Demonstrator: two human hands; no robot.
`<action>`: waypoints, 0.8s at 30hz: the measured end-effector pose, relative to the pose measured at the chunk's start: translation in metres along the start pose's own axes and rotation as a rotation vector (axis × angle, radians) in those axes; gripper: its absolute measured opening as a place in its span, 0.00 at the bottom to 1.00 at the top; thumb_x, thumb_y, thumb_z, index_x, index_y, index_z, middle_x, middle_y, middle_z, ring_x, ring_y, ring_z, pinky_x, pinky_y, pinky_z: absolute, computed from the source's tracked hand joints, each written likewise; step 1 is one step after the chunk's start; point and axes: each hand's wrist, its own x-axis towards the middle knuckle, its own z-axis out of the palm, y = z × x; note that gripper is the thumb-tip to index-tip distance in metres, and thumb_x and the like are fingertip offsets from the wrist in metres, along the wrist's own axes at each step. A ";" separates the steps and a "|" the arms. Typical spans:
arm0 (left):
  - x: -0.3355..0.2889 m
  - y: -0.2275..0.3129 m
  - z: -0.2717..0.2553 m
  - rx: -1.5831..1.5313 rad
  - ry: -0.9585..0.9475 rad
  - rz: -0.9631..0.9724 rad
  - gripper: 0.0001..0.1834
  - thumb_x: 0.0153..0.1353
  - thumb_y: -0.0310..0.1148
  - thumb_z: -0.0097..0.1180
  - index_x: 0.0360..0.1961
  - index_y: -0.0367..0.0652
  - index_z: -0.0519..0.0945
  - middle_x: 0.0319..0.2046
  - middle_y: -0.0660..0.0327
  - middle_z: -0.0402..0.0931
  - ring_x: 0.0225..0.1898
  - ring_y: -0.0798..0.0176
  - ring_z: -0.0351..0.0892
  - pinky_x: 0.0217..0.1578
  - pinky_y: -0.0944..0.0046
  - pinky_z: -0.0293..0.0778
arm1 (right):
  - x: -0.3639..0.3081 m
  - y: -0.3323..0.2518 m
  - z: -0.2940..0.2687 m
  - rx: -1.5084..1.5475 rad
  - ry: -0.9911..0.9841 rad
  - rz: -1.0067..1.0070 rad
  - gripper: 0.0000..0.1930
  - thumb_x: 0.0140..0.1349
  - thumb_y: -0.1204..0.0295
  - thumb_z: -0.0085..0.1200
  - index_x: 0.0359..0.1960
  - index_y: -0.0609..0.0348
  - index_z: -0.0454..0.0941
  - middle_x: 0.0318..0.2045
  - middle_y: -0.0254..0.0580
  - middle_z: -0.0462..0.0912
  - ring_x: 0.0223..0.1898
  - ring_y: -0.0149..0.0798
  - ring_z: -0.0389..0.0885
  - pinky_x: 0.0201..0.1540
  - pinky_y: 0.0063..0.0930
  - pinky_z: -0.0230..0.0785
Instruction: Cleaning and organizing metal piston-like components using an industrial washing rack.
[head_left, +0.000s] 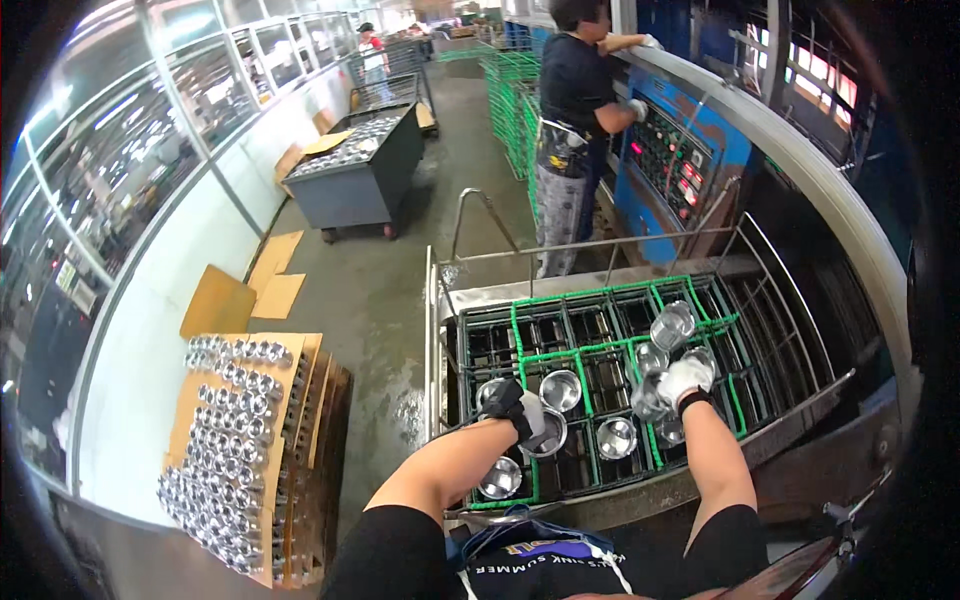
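Observation:
Both of my hands wear white gloves over a black rack with green-wrapped bars (585,385). My left hand (530,414) is closed on the rim of a round shiny metal bowl (546,438) in the left part of the rack. Its fingers are partly hidden by the wrist. At the right, my right hand (686,378) grips another metal bowl (650,400), slightly blurred. Several similar bowls lie in the rack: one bowl (560,390) beyond my left hand, one (617,438) between my hands, one (500,478) near the front left, and a tilted one (673,325) at the far right.
Metal railing (600,245) surrounds the rack. At left, a pallet stack (310,430) carries rows of shiny metal cups (225,450). A grey wheeled bin (350,190) stands farther off. A co-worker (575,130) stands at a blue control cabinet (680,160), beside green wire racks (512,110).

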 end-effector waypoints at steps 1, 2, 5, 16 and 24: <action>0.011 -0.020 0.053 -0.171 0.071 -0.087 0.16 0.44 0.47 0.62 0.19 0.45 0.86 0.21 0.54 0.82 0.25 0.50 0.84 0.28 0.49 0.77 | 0.013 -0.016 0.000 -0.008 0.023 -0.034 0.17 0.57 0.53 0.52 0.39 0.43 0.88 0.44 0.41 0.87 0.48 0.45 0.85 0.52 0.40 0.76; 0.005 -0.021 0.040 -0.153 0.128 -0.108 0.16 0.44 0.46 0.61 0.20 0.44 0.87 0.21 0.53 0.82 0.27 0.49 0.85 0.29 0.50 0.78 | 0.013 -0.015 -0.011 0.042 -0.074 -0.004 0.20 0.56 0.54 0.53 0.43 0.50 0.87 0.47 0.46 0.86 0.51 0.47 0.84 0.55 0.41 0.75; -0.021 -0.010 -0.054 -0.221 0.073 -0.023 0.13 0.45 0.40 0.54 0.26 0.47 0.87 0.29 0.49 0.84 0.35 0.47 0.85 0.37 0.50 0.79 | 0.006 0.013 -0.006 0.068 -0.064 0.028 0.21 0.54 0.53 0.55 0.43 0.49 0.87 0.48 0.45 0.86 0.52 0.48 0.83 0.55 0.41 0.75; -0.142 -0.050 -0.163 -1.211 0.602 -0.291 0.17 0.47 0.36 0.60 0.34 0.34 0.84 0.26 0.52 0.82 0.29 0.61 0.83 0.39 0.61 0.79 | 0.014 -0.021 -0.024 0.093 -0.008 -0.087 0.20 0.55 0.53 0.54 0.44 0.47 0.87 0.48 0.45 0.85 0.51 0.48 0.83 0.54 0.42 0.75; -0.313 -0.108 -0.078 -1.475 1.208 -0.576 0.15 0.55 0.20 0.58 0.45 0.35 0.83 0.39 0.54 0.84 0.39 0.66 0.84 0.41 0.65 0.81 | -0.001 -0.018 -0.045 0.123 -0.012 -0.061 0.21 0.49 0.55 0.57 0.42 0.49 0.88 0.47 0.47 0.86 0.49 0.50 0.85 0.51 0.42 0.78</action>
